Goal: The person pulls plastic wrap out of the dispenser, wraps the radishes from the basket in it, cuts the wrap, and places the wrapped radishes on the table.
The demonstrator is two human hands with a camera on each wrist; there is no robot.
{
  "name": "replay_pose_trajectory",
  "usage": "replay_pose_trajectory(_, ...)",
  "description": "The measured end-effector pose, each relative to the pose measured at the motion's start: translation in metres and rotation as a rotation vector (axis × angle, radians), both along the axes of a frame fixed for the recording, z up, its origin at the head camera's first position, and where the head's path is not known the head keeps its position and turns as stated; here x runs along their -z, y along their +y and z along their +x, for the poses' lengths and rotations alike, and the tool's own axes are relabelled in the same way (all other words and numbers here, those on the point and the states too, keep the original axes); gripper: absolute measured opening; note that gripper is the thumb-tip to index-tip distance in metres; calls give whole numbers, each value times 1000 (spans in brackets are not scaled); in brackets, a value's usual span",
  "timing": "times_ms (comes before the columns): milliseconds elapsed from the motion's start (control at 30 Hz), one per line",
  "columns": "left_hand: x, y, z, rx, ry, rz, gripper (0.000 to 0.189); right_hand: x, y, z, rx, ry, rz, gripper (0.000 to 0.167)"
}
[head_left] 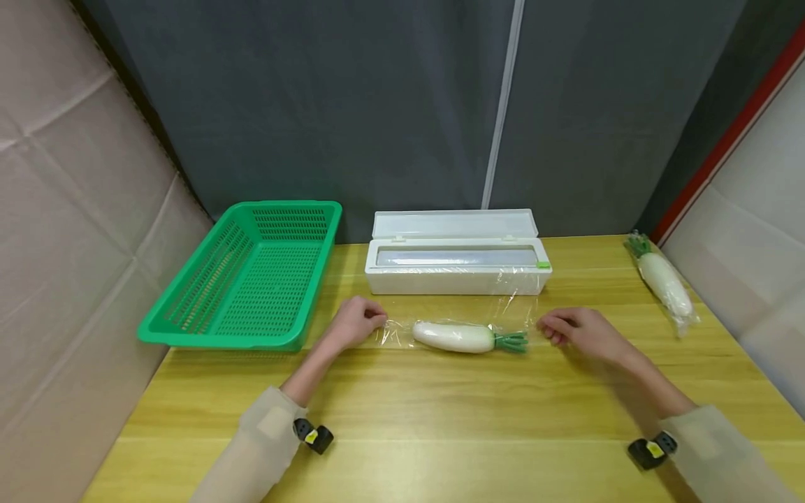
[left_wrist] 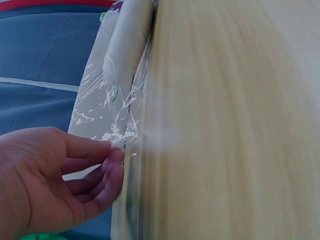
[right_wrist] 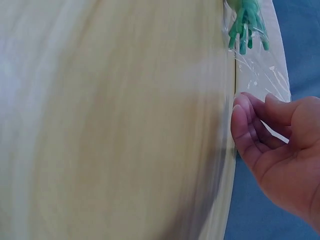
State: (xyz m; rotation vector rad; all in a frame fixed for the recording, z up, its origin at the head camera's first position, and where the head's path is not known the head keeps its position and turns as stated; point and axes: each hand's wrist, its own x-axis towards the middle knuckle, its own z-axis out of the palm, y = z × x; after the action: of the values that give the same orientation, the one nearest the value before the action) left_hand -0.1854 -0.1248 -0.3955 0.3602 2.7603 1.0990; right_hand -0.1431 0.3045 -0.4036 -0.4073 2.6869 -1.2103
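Observation:
A white radish (head_left: 454,337) with green leaf stalks (head_left: 511,341) lies lengthwise on the table, covered by clear plastic wrap (head_left: 395,334). My left hand (head_left: 357,322) is at the root end, where thumb and forefinger pinch the gathered end of the wrap; the left wrist view shows film bunched at the fingertips. On the stalk side is my right hand (head_left: 581,332), with its fingers loosely bent beside the wrap's edge. In the right wrist view its thumb stands apart from the fingertips (right_wrist: 239,112). Behind the radish, a white wrap dispenser (head_left: 455,283) has its lid raised.
To the left stands a green perforated basket (head_left: 264,290). Another radish (head_left: 665,283), wrapped in film, lies at the far right near the white side wall (head_left: 748,244). A grey curtain (head_left: 352,112) hangs behind the wooden table (head_left: 440,433).

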Motion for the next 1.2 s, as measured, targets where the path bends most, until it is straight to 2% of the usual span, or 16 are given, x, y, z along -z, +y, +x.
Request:
replay_pose_trajectory(167,-2,2,1,-26,20,10,16,-4,7,-1,57,46,13,34)
replay_pose_trajectory(400,-9,11,1,-30,194,-1,15,-18,11,-4,161,207,120,37)
replay_pose_trajectory(600,-13,19,2,7,300,69,15,-25,16,-13,234,325,103,36)
replay_pose_trajectory(767,-13,26,-3,70,400,110,13,-30,16,-26,199,374,86,39)
replay_pose_trajectory(1000,-12,39,-14,166,520,129,12,-34,9,-40,168,410,145,45)
replay_pose_trajectory(1200,-13,54,-22,187,536,114,14,-33,6,-55,107,421,150,46)
